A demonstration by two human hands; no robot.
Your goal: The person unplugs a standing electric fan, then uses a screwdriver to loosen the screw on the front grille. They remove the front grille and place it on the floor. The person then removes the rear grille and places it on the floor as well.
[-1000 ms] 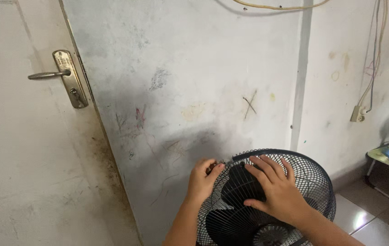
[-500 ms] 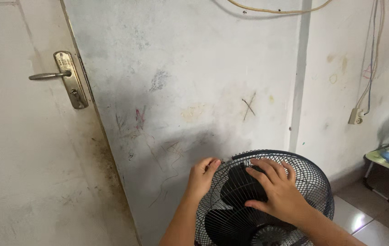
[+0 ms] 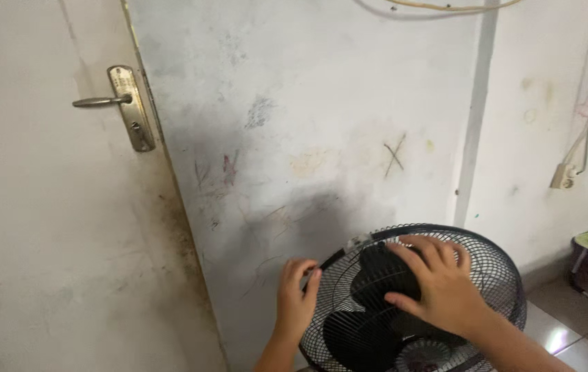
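Fingers of the left hand curl over the rim of the black fan guard at about its ten o'clock, pinching the edge band between fingertips and thumb. Those of the right hand lie spread and loose over the black motor housing behind the wires, pressing down on it rather than closing around anything. The guard is a round wire cage at the lower middle of the view, its top edge tilted toward the wall, with dark fan blades showing through the lower wires at six o'clock. A small pale clip sits on the rim at eleven o'clock, just beside the left fingertips.

Behind the fan, at twelve o'clock, stands a scuffed, scribbled white wall. A pale door with a metal lever handle fills the nine to ten o'clock side. A wall socket with cords hangs at three o'clock.

The likely trouble is the grip: a thin rim held by fingertips alone could slip, and the cage might spring or twist off its seat. Fingers poked between wires could be pinched. The fan, pressed from above, might also tip toward the wall.
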